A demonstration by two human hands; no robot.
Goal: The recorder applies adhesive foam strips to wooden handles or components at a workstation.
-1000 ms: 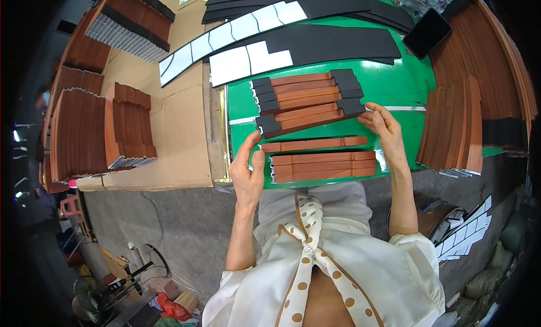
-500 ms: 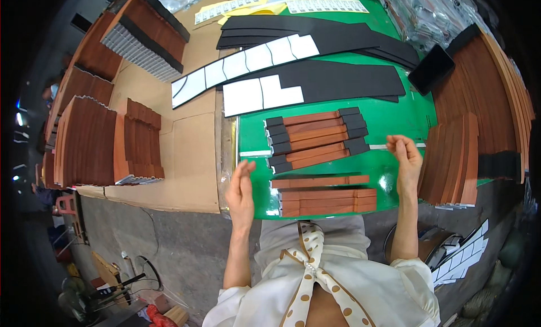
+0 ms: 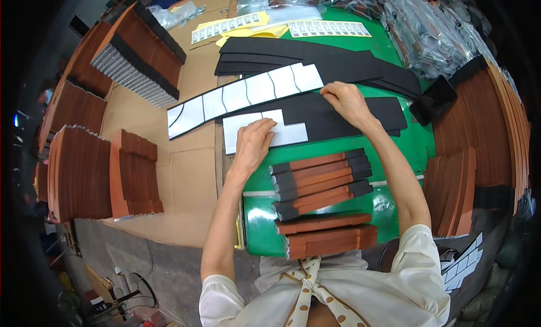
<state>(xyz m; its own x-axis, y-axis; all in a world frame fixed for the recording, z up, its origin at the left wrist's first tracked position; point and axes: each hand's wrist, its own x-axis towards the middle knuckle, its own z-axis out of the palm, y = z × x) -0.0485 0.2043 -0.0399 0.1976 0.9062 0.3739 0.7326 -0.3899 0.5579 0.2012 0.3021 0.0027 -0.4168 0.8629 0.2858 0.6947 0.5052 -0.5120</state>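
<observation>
My left hand is on the lower white-faced piece, its fingers bent and close together. What those fingertips grip, if anything, is hidden. My right hand is pinched at the right end of the long white-faced strip, over the black sheets; its fingertips hide any hold. Dark lines divide the strip's white face into sections, and its edge is black. Under both lie flat black sheets. Nearer my body, several brown wood-look profile pieces with black-wrapped ends lie side by side on the green table.
Brown profile pieces lie at the green table's near edge. More stacks stand left on cardboard and right. A dark phone leans at right. Label sheets and plastic-wrapped goods lie at the back.
Both hands have moved forward from beside the brown pieces to the white-faced strips. The view has shifted, so the table's contents sit lower in the picture.
</observation>
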